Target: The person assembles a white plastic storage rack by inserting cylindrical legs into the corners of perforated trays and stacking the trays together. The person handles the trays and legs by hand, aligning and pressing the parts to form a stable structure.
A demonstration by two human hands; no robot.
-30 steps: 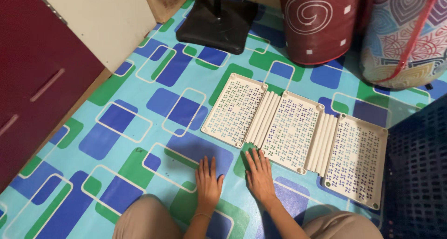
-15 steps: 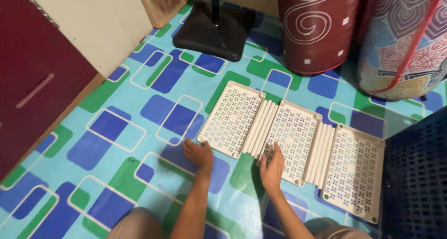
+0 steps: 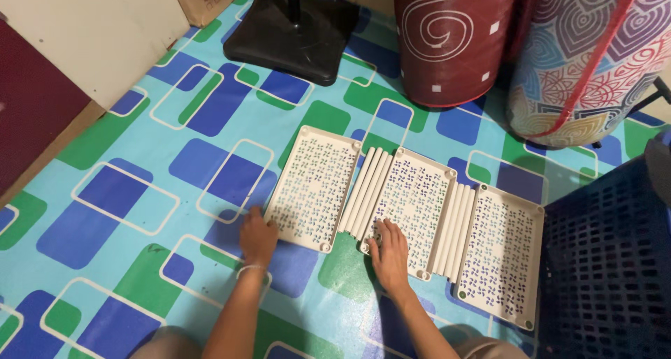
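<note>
At the far left a dark red cabinet (image 3: 31, 121) and a pale board (image 3: 91, 30) border the patterned floor mat (image 3: 140, 191) of blue and green squares. The left hand (image 3: 257, 239) lies flat with fingers together, its tips touching the near-left edge of the left panel (image 3: 312, 188), gripping nothing. 3 cream perforated panels lie flat on the floor in a row, with bundles of white tubes (image 3: 369, 191) between them. The right hand (image 3: 389, 255) rests palm down, fingers spread, on the near corner of the middle panel (image 3: 412, 209); whether a fingertip hooks under the rim is hard to tell. The right panel (image 3: 502, 250) lies untouched beside a dark blue crate (image 3: 608, 261). Behind stand a black stand base (image 3: 293, 30) and 2 rolled mats (image 3: 447, 37). The panels look like light, stiff, smooth plastic, probably brittle at the thin perforations, best lifted by the raised rim along the long edges.
</note>
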